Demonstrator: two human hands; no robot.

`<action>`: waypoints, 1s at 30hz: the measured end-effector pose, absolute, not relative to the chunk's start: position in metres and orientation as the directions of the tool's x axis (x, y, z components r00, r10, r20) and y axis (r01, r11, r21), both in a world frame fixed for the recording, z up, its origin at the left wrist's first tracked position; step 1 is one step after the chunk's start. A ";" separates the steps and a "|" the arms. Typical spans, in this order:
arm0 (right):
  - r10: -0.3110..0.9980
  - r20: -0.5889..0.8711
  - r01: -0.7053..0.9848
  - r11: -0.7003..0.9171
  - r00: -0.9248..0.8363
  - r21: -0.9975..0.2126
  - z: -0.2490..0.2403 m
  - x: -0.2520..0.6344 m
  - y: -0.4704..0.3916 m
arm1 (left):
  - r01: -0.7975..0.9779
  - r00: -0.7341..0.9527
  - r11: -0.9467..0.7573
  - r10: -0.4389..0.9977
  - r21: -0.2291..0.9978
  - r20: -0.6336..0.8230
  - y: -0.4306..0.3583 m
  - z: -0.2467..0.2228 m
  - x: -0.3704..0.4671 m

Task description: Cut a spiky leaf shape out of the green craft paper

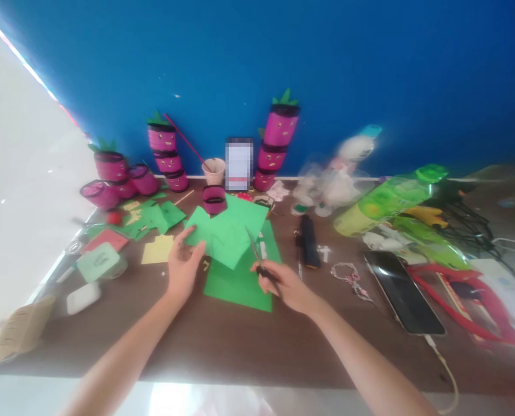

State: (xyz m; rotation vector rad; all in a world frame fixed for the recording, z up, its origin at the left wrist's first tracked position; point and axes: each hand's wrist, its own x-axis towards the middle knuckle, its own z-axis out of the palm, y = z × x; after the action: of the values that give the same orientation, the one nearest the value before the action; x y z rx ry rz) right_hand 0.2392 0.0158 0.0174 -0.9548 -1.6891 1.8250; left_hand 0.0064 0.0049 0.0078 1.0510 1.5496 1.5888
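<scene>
At bench middle, left hand [183, 267] pinches the folded green paper [227, 237] by its left edge; right hand [283, 283] closed on scissors [257, 257], blades at the paper's right side. Paper looks light, floppy, best held near the cut. Open room toward near edge; pink cups [166, 156] crowd the far edge

Bright daylight from the left, overexposed white wall [19, 190], glare along the brown wooden table [223, 346] near edge, soft overall blur, stretched wide-angle corners, smeared translucent green plastic bottle [387, 199]
</scene>
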 end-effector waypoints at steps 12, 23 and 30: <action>0.703 -0.256 0.171 -0.190 -0.663 -0.967 0.024 0.239 0.014 | 0.148 -0.493 -0.124 0.851 0.981 0.183 0.004 0.013 0.009; 0.649 -0.305 0.211 -0.221 -0.697 -0.952 0.026 0.242 0.015 | 0.072 -0.305 -0.143 0.939 0.987 0.158 0.003 0.009 0.011; 0.645 -0.269 0.220 -0.158 -0.716 -0.963 0.031 0.243 0.016 | 0.094 -0.245 -0.130 0.958 0.987 0.149 0.002 0.010 0.010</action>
State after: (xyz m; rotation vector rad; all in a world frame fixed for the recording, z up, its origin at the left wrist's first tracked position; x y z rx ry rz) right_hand 0.2430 0.0161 0.0314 -0.9829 -1.8035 1.9439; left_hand 0.0096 0.0018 0.0098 1.2422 1.3859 1.4675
